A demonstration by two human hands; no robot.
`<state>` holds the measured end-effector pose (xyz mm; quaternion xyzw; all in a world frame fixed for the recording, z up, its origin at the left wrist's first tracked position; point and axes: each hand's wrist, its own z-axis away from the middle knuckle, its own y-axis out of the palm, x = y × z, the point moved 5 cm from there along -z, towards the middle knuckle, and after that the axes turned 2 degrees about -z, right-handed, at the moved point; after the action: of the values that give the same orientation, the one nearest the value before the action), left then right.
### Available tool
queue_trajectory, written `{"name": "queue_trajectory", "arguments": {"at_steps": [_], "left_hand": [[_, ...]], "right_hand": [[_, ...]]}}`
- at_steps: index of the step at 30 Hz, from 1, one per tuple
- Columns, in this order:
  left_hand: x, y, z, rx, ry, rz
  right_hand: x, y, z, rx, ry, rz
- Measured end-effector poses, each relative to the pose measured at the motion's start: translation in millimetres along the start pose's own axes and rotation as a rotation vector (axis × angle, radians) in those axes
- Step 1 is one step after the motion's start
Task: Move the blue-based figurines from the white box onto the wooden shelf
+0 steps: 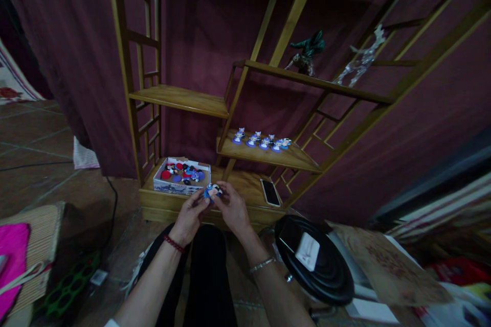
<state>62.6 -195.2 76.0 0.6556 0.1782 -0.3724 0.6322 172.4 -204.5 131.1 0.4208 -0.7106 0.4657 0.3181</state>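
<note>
Pinching a small blue-and-pale figurine (212, 192) with left hand (187, 218) and right hand (233, 209), near an open, white-walled cardboard box (174, 188) of red and purple figurines (195, 176), before a yellow-brown wooden shelf (297, 158) bearing purple-based figurines (264, 144).

Plastic-looking figurine (211, 192), smooth wooden shelf (180, 98)

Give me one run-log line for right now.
left hand: holds small figurine | right hand: also holds it | open box: figurines inside, bottom shelf | figurine group: next shelf up | smartphone: flat, bottom shelf
</note>
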Motion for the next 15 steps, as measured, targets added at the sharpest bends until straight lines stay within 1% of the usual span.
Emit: {"name": "queue_trajectory", "arguments": {"at_steps": [6,11,15], "left_hand": [[3.4,9.3,-1.7,0.023,-0.025,0.021],[5.4,17.6,-2.4,0.066,-0.026,-0.019],[6.2,22.3,-2.1,0.102,-0.027,-0.048]], "right_hand": [[-2.3,-7.0,0.7,-0.025,0.033,0.022],[-4.6,-12.9,1.2,-0.024,0.067,0.017],[-1.7,-18.6,2.2,-0.024,0.046,0.063]]}}
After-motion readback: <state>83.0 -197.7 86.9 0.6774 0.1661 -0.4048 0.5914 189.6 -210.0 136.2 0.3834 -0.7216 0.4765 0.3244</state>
